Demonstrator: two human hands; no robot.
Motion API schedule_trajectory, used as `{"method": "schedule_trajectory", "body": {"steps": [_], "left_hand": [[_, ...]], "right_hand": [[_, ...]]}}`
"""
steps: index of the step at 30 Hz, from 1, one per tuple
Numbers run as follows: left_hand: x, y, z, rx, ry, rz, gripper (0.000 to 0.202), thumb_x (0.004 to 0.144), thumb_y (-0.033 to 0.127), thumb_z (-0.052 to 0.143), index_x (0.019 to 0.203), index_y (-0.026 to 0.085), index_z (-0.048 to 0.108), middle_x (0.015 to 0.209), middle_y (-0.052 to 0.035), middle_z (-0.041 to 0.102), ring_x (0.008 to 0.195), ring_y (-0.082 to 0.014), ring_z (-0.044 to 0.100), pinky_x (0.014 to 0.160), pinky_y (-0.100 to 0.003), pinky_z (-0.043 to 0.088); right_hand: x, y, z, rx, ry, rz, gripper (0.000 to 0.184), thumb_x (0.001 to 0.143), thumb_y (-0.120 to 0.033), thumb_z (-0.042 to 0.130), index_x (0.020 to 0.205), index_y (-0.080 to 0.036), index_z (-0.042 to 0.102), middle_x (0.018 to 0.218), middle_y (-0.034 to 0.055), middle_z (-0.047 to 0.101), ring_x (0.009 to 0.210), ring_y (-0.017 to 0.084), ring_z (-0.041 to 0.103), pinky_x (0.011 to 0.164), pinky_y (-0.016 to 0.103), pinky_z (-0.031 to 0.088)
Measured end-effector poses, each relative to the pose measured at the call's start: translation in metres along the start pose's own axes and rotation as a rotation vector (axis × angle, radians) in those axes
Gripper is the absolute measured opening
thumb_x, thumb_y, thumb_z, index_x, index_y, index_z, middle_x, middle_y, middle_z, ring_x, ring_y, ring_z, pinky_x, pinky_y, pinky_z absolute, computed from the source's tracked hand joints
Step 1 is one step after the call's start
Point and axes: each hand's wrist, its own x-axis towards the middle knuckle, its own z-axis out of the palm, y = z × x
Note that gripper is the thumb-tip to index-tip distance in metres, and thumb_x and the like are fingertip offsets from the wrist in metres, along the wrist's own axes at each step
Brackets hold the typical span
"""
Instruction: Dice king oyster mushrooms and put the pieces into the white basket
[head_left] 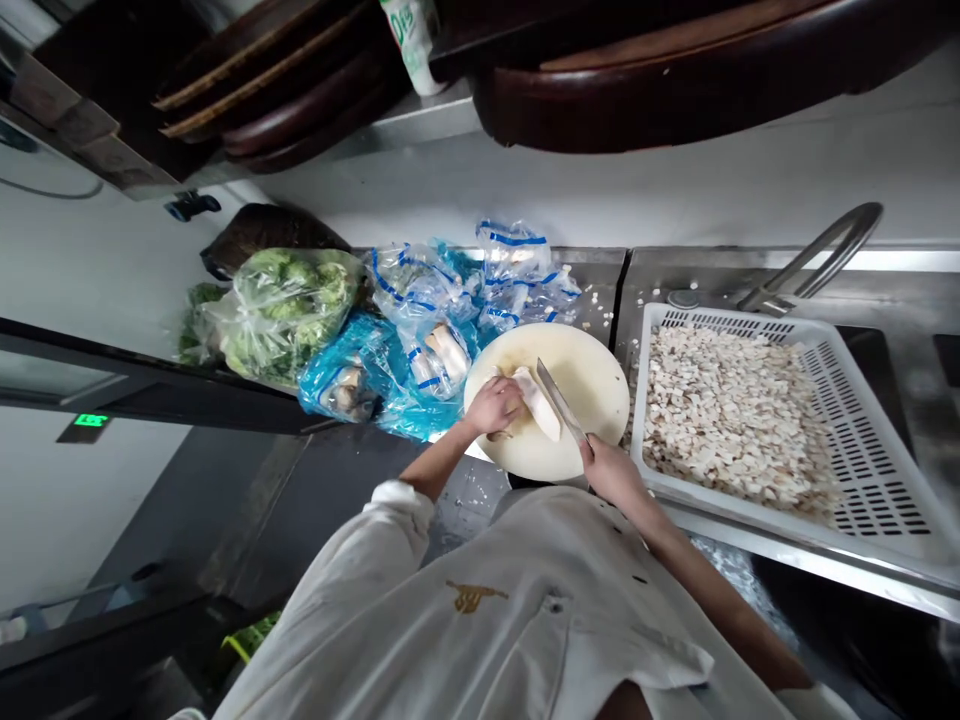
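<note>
A king oyster mushroom (541, 408) lies on the round, pale cutting board (600, 375). My left hand (495, 404) is closed on its left side, fingers curled against it. The tip of a kitchen knife (559, 396) points away from me, and its blade runs along the mushroom's right side. Whether the edge touches the mushroom I cannot tell. At the board's near right, my right hand (613, 470) is wrapped round the knife handle, which is mostly hidden. Small brownish scraps lie beside my left hand.
Right of the board, a white perforated tray (889, 490) holds chopped mushroom pieces (735, 415) under a curved faucet (836, 255). Left are bagged mushrooms (446, 355), blue plastic (416, 410) and bagged leafy greens (289, 300). A shelf overhead carries dark round trays (637, 105).
</note>
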Motion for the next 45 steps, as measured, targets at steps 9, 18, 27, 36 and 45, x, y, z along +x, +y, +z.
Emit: {"method": "schedule_trajectory", "body": {"steps": [9,18,27,36,45], "left_hand": [[0.031,-0.022,0.012,-0.019,-0.170,0.300,0.037,0.100,0.049,0.063,0.124,0.022,0.072,0.131,-0.0113,0.064,0.128,-0.0275,0.057,0.117,-0.042,0.043],[0.024,-0.031,0.010,-0.095,-0.143,0.366,0.044,0.100,0.054,0.062,0.131,0.023,0.071,0.136,-0.0114,0.064,0.132,-0.0289,0.057,0.118,-0.042,0.045],[0.016,-0.034,0.005,-0.317,-0.121,0.328,0.043,0.098,0.055,0.066,0.130,0.026,0.073,0.134,-0.0124,0.065,0.134,-0.0303,0.058,0.121,-0.045,0.044],[0.012,-0.040,0.005,-0.286,-0.141,0.343,0.045,0.101,0.056,0.060,0.131,0.024,0.072,0.135,-0.0129,0.065,0.135,-0.0304,0.057,0.120,-0.045,0.044],[0.009,-0.043,0.007,-0.313,-0.141,0.337,0.045,0.101,0.057,0.060,0.128,0.024,0.074,0.132,-0.0135,0.066,0.131,-0.0307,0.060,0.120,-0.046,0.045]], "right_hand": [[0.011,-0.048,-0.014,-0.070,-0.069,0.060,0.041,0.115,-0.041,0.029,0.125,-0.022,0.064,0.105,0.0128,0.078,0.096,0.025,0.075,0.079,0.030,0.043],[0.022,-0.074,-0.014,-0.117,-0.039,0.108,0.045,0.115,-0.043,0.027,0.127,-0.021,0.064,0.113,0.0157,0.077,0.107,0.027,0.074,0.091,0.033,0.046],[0.020,-0.082,-0.011,-0.168,-0.022,0.152,0.046,0.115,-0.044,0.029,0.126,-0.021,0.067,0.111,0.0140,0.078,0.102,0.025,0.074,0.084,0.030,0.046],[0.020,-0.091,-0.009,-0.154,-0.035,0.169,0.047,0.115,-0.044,0.028,0.126,-0.021,0.067,0.112,0.0144,0.078,0.104,0.026,0.074,0.087,0.031,0.046],[0.012,-0.087,-0.003,-0.132,-0.058,0.179,0.045,0.114,-0.044,0.031,0.126,-0.021,0.068,0.111,0.0148,0.078,0.103,0.026,0.074,0.085,0.031,0.046]]}}
